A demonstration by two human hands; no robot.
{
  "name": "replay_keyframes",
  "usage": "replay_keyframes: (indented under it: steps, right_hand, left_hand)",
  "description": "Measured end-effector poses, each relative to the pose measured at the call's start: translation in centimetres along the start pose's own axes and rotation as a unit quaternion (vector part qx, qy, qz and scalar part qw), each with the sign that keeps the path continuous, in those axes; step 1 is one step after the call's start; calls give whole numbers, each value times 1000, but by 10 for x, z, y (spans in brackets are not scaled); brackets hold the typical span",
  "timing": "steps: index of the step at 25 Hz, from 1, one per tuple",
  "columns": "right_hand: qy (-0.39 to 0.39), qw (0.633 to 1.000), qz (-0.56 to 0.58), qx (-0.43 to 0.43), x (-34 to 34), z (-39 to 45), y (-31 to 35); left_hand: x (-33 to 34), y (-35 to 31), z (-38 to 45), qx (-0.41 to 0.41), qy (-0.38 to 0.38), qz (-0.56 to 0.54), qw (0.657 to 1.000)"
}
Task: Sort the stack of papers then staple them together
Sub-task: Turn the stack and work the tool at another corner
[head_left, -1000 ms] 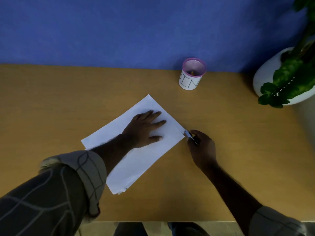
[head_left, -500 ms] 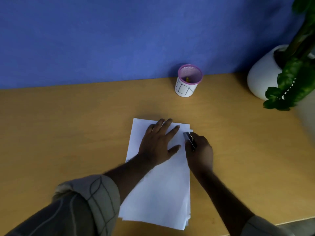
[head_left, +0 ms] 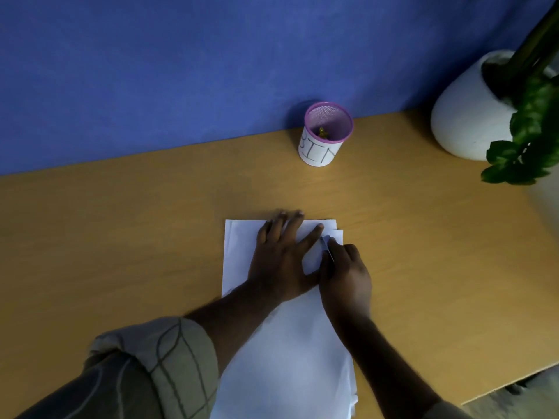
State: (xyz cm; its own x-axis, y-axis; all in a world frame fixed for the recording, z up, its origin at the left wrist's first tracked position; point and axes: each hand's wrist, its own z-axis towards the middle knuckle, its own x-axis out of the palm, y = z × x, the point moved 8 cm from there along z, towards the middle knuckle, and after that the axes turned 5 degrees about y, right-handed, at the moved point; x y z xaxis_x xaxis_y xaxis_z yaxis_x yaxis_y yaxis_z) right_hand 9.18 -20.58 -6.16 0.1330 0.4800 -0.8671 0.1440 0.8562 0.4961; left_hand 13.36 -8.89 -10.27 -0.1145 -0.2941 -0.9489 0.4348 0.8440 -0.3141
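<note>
The paper stack [head_left: 287,343] lies on the table [head_left: 121,237]; left hand [head_left: 281,261] spread flat on it, right hand [head_left: 344,276] closed around the stapler [head_left: 326,246] at the top-right corner; the offset sheets there could escape the staple

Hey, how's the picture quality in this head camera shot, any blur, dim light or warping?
Head view: dim, bluish light. The left hand's fingers are motion-blurred at the paper stack's far edge. The small stapler in the right hand is too smeared for detail. Wide-angle warping tilts the desk edge. The bin cup stays fairly sharp.
</note>
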Motion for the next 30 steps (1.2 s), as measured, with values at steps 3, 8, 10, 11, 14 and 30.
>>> replay_keyframes:
  steps: [3,8,10,11,14,30]
  right_hand:
    - [5,1000,-10,9,2,0,-7]
    - [12,1000,-19,6,3,2,-3]
    - [6,1000,-19,11,2,-2,-2]
    - [6,1000,-18,11,2,-3,-1]
    - [-3,1000,-22,0,1,-2,-1]
    - [-14,992,93,80,1,4,-15]
  left_hand:
    - [-2,-2,6,-1,0,13,1000]
    - [1,-3,5,27,5,27,999]
    - [3,-3,7,22,22,34,999]
    - [4,-2,7,20,31,37,999]
    - [8,-1,6,19,47,42,998]
    - [4,-3,7,13,65,57,996]
